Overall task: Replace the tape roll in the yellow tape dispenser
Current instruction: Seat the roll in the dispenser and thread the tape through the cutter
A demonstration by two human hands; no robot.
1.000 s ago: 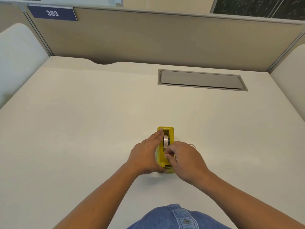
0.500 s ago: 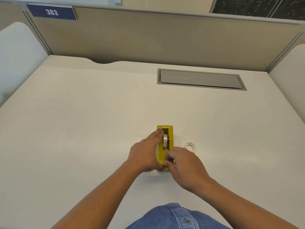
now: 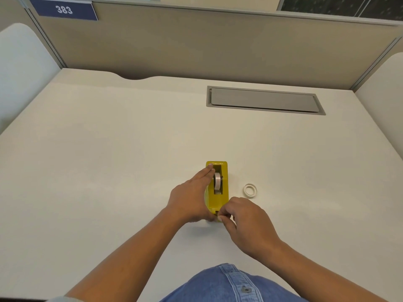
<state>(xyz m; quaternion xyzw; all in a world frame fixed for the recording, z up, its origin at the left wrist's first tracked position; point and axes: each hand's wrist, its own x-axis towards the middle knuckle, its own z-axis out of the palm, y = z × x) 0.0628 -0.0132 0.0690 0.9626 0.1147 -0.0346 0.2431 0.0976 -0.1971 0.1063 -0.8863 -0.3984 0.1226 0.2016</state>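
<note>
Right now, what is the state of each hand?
Left hand: open, flat against the yellow tape dispenser.
Right hand: fingers pinched at the dispenser's near end; contents hidden.

The tape dispenser (image 3: 218, 188) stands on the counter (image 3: 109, 160), near its front edge and about midway across, its long side running away from the person. A tape roll (image 3: 217, 181) sits in the well of the dispenser. To the right of the dispenser, apart from it, a spare ring of tape (image 3: 250, 190) lies flat on the counter. The left hand (image 3: 192, 197) lies along the dispenser's left side, fingertips at its far end. The right hand (image 3: 246, 223) is at the dispenser's near end, fingers touching it. Farther back and to the right, a cable hatch (image 3: 265, 100) is set into the counter. Behind the counter stands a partition (image 3: 196, 44), with a number plate (image 3: 63, 10) at its upper left
</note>
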